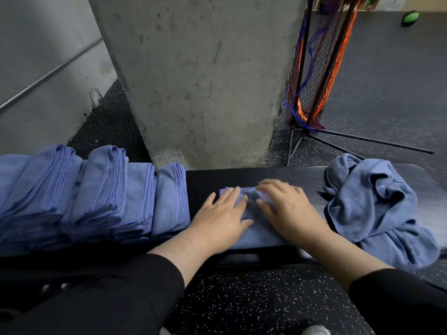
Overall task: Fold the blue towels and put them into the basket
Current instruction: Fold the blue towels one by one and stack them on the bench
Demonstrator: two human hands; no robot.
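I press both flat hands, left hand (219,222) and right hand (289,209), fingers straight, onto the folded towel (251,232) on the desk (266,177) to set its crease.

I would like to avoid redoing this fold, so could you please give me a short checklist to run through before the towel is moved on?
1. Both hands flat on the folded towel: left hand and right hand rest open on it. Ok.
2. Towel lies fully on the black bench: ok.
3. Fold edges aligned: hands cover them. Cannot tell.
4. Room beside the row of folded towels: bare bench between. Ok.
5. Basket within reach: none in view. Cannot tell.
6. Unfolded pile remains at right: task not finished.
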